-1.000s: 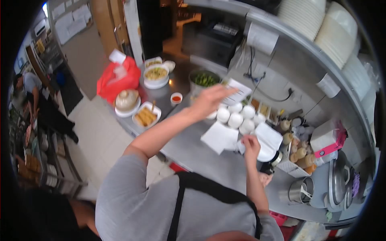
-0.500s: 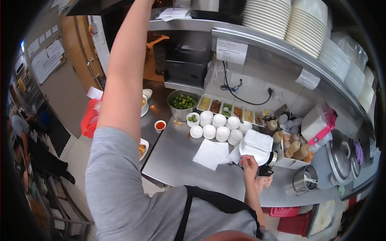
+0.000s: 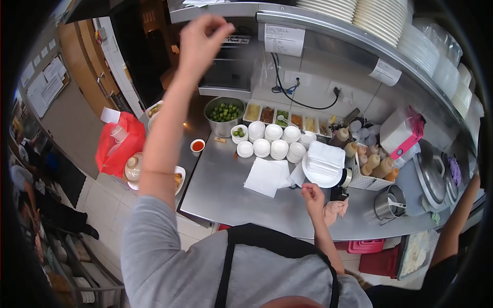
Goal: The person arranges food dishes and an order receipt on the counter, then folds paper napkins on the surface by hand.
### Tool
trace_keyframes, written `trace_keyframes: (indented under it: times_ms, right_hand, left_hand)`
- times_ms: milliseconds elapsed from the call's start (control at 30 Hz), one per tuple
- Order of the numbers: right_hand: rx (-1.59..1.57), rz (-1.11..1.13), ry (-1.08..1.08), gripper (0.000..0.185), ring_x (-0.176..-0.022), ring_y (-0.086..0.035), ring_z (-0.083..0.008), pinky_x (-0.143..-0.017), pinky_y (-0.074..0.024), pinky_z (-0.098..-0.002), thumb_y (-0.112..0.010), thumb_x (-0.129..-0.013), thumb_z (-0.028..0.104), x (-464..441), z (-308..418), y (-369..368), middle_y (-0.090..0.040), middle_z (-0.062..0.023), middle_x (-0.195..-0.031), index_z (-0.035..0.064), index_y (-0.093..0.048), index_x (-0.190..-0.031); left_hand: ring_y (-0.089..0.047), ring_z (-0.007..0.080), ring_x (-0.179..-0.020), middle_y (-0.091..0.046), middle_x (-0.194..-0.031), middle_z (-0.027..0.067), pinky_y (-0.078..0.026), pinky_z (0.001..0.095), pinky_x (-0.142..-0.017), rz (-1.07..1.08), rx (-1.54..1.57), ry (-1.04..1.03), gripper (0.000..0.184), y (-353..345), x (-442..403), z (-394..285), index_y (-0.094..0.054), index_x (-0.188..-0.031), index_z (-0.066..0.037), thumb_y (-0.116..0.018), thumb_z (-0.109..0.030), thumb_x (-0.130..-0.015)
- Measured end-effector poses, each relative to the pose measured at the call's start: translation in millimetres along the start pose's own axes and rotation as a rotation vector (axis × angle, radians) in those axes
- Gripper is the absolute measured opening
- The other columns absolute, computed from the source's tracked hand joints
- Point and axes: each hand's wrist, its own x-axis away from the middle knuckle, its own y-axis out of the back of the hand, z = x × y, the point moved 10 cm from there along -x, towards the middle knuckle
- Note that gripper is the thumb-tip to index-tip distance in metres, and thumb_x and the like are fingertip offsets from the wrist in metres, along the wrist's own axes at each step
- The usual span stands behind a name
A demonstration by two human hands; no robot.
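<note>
The right hand [image 3: 314,201], grip pinched together just before the round white plate [image 3: 321,179], could jostle it by sweeping forward; the raised left hand's [image 3: 201,45] grip I cannot tell

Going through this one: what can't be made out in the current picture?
All in the head view:
Hanging receipt: print too small to read.
Food plate: partly hidden by the left forearm.
Shelf papers: cut off by the top edge.
Right hand: too small to tell whether it pinches anything.
Co-worker's arm: hand unclear at the dark lens border.
</note>
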Motion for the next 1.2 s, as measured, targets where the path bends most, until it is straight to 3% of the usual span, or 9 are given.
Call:
trace_keyframes:
  times_ms: [133, 200, 300, 533, 700, 933, 1000, 1133, 1200]
  right_hand:
    - [0.038, 0.003, 0.037, 0.01, -0.067, -0.055, -0.0072, -0.061, -0.0442, -0.0196, -0.057, -0.082, 0.002, 12, 2, 0, -0.058, -0.0018, -0.073, 0.0005, -0.06, -0.091]
    - [0.097, -0.004, 0.063, 0.01, -0.066, -0.056, -0.0086, -0.057, -0.0432, -0.0206, -0.058, -0.08, 0.004, 16, 4, 4, -0.06, -0.0045, -0.077, 0.0019, -0.062, -0.089]
    - [0.107, -0.012, 0.074, 0.01, -0.066, -0.057, -0.0091, -0.057, -0.0438, -0.0214, -0.059, -0.08, 0.005, 20, 6, 10, -0.06, -0.0047, -0.076, 0.002, -0.063, -0.089]
    - [0.173, 0.01, 0.003, 0.011, -0.066, -0.055, -0.0073, -0.06, -0.0444, -0.0197, -0.058, -0.082, 0.004, 32, -18, 11, -0.059, -0.0017, -0.074, 0.0002, -0.061, -0.091]
    - [0.166, 0.025, 0.037, 0.01, -0.065, -0.055, -0.0075, -0.059, -0.0445, -0.0199, -0.058, -0.082, 0.003, 31, -19, 8, -0.059, -0.0022, -0.073, 0.0004, -0.062, -0.09]
    - [0.236, 0.083, 0.081, 0.009, -0.063, -0.055, -0.0078, -0.057, -0.0438, -0.0209, -0.059, -0.081, 0.006, 29, -15, -9, -0.06, -0.0033, -0.07, 0.0008, -0.062, -0.088]
    - [0.281, 0.112, 0.097, 0.01, -0.063, -0.055, -0.0082, -0.057, -0.0439, -0.0215, -0.06, -0.081, 0.008, 29, -11, -16, -0.06, -0.0042, -0.071, 0.0004, -0.062, -0.088]
    - [0.303, 0.139, 0.125, 0.01, -0.063, -0.056, -0.0085, -0.056, -0.044, -0.0218, -0.06, -0.08, 0.008, 29, -8, -19, -0.061, -0.0049, -0.071, 0.0001, -0.063, -0.087]
    - [0.327, 0.104, 0.153, 0.01, -0.061, -0.059, -0.0197, -0.055, -0.0449, -0.0284, -0.06, -0.079, 0.01, 25, -8, -13, -0.062, -0.0112, -0.072, 0.0024, -0.063, -0.085]
  left_hand:
    - [-0.059, 0.0111, -0.075, -0.065, -0.089, 0.0091, -0.047, 0.0237, -0.069, -0.001, 0.374, 0.289, 0.015, -64, 63, 68, -0.049, -0.078, -0.003, -0.063, -0.006, -0.073]
    - [-0.058, 0.0177, -0.093, -0.062, -0.099, 0.015, -0.045, 0.0289, -0.083, 0.048, 0.527, 0.403, 0.018, -93, 65, 81, -0.045, -0.081, -0.007, -0.061, 0.001, -0.076]
    - [-0.058, 0.0201, -0.096, -0.062, -0.098, 0.0146, -0.044, 0.0298, -0.085, 0.047, 0.715, 0.45, 0.018, -108, 55, 76, -0.044, -0.083, -0.008, -0.056, 0.002, -0.077]
    - [-0.063, 0.02, -0.079, -0.062, -0.088, 0.0121, -0.05, 0.0323, -0.073, 0.116, 0.757, 0.632, 0.014, -107, 72, 66, -0.042, -0.085, -0.009, -0.053, -0.004, -0.078]
    - [-0.063, 0.0186, -0.069, -0.061, -0.081, 0.0128, -0.054, 0.0344, -0.063, 0.116, 0.855, 0.601, 0.015, -101, 74, 42, -0.041, -0.088, -0.008, -0.054, -0.008, -0.08]
    - [-0.062, 0.0154, -0.074, -0.061, -0.085, 0.0099, -0.049, 0.0273, -0.07, 0.116, 0.756, 0.53, 0.017, -100, 53, 35, -0.044, -0.092, -0.006, -0.057, -0.007, -0.08]
    - [-0.058, 0.0129, -0.08, -0.061, -0.086, 0.0066, -0.047, 0.0239, -0.071, 0.105, 0.57, 0.298, 0.022, -94, 39, 20, -0.053, -0.095, -0.004, -0.059, -0.002, -0.074]
    - [-0.061, 0.0237, -0.091, -0.063, -0.093, 0.0124, -0.046, 0.0273, -0.079, 0.2, 0.101, 0.15, 0.033, -74, 62, 5, -0.066, -0.09, -0.005, -0.051, 0.009, -0.063]
    - [-0.06, 0.0192, -0.088, -0.063, -0.093, 0.0101, -0.045, 0.0257, -0.078, 0.122, 0.015, -0.063, 0.033, -43, 52, -14, -0.066, -0.091, -0.005, -0.049, 0.01, -0.067]
